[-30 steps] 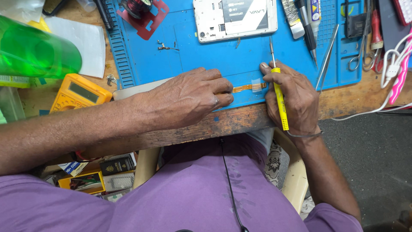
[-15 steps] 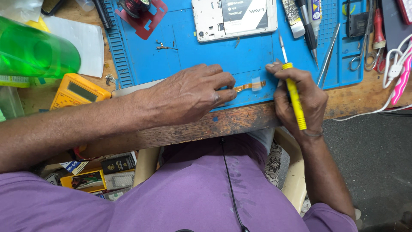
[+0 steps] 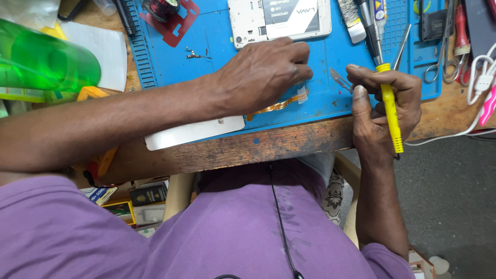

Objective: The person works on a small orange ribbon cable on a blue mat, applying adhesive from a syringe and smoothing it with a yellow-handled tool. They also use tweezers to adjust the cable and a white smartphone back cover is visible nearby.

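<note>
Pinching the pale end of an orange flex ribbon (image 3: pixel 281 105), left hand (image 3: pixel 263 75) has its fingers (image 3: pixel 299 72) curled down onto the blue work mat (image 3: pixel 217 98); ribbon lies flat on the mat, running back toward the near edge under the palm

Right hand (image 3: pixel 385 103) is clenched around a yellow-handled tool (image 3: pixel 388 106): thumb and forefinger grip near the top of the handle, handle runs down across the palm. A small metal blade tip (image 3: pixel 341 80) sticks out left of the fingers, just beside the ribbon end; can't tell if it touches the mat

Outward from there:
- white phone body (image 3: pixel 279 18), back cover off, rectangular dark-and-white label on the battery, at the far side of the mat just beyond the left knuckles
- white rectangular cover plate (image 3: pixel 194 133) at the near mat edge, under the left forearm
- tiny screws (image 3: pixel 196 53) loose on the mat, left of the wrist
- red bracket with a wire spool (image 3: pixel 168 13), top left of the mat
- tweezers (image 3: pixel 403 44), scissors (image 3: pixel 445 41), more drivers along the right side of the mat
- white cable (image 3: pixel 483 77) at the far right
- green translucent bottle (image 3: pixel 41 59) at the left, blurred, over a yellow meter (image 3: pixel 93 94)
- worn wooden surface (image 3: pixel 289 144) edge under the mat
- small printed boxes and packets (image 3: pixel 134 199), dark, white and yellow, stacked below the surface at the left
</note>
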